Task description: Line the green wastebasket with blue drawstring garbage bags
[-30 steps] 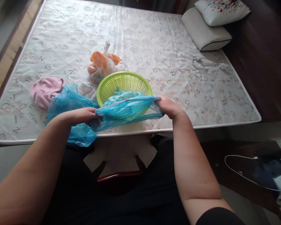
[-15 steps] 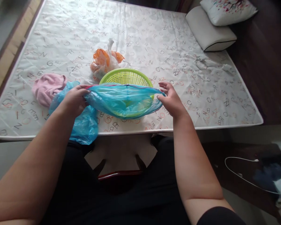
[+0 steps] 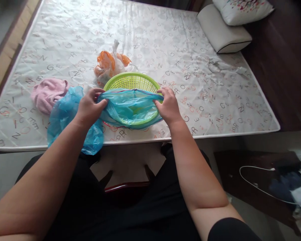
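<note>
A blue plastic bag [image 3: 132, 107] is stretched across the near part of a lime-green plastic basket [image 3: 132, 76], whose far rim and slotted wall stay uncovered. Green shows through the thin film. My left hand [image 3: 91, 103] pinches the bag's edge at the basket's left side, thumb toward the middle. On the right side my right hand [image 3: 168, 103] grips the other end of the edge against the rim. Left of the basket, partly behind my left forearm, lies another crumpled heap of blue plastic [image 3: 65, 110]; whether it joins the stretched piece I cannot tell.
A pink towel [image 3: 48, 94] lies bunched at the left. Orange and white crumpled plastic bags [image 3: 109, 63] sit behind the basket. Two pillows [image 3: 224, 31] rest at the mattress's [image 3: 203, 124] far right corner. Below the near edge stands a stool [image 3: 127, 186] between my legs.
Both hands have moved inward, closer to the basket's sides. The blue bag's edge is less widely stretched, and its near side now hangs lower around the basket's front.
</note>
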### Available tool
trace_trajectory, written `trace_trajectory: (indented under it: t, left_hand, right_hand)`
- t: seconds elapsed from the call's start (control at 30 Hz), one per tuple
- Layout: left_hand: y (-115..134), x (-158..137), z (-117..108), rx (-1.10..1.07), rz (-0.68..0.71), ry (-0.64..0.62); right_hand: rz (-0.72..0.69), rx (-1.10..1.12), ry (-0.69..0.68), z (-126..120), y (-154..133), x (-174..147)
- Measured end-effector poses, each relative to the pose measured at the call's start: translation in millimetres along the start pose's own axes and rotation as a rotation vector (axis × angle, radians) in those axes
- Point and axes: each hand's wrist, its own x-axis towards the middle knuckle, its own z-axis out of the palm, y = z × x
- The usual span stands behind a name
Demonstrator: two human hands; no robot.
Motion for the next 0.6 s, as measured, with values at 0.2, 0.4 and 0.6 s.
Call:
trace_trajectory:
  t: [0.2,0.4,0.6]
  left_hand:
    - [5,3,-9,-0.012,0.131,-0.095]
    - [3,1,-9,0.11,0.094,-0.013]
    - [13,-3,-12,0.14,0.047,0.165]
  right_hand:
    - [0.022,0.095,0.06,-5,-18,0]
    - [0.126,0.301,0.092,-9,-37,-4]
    - [0.176,0.364,0.086,-12,-46,-8]
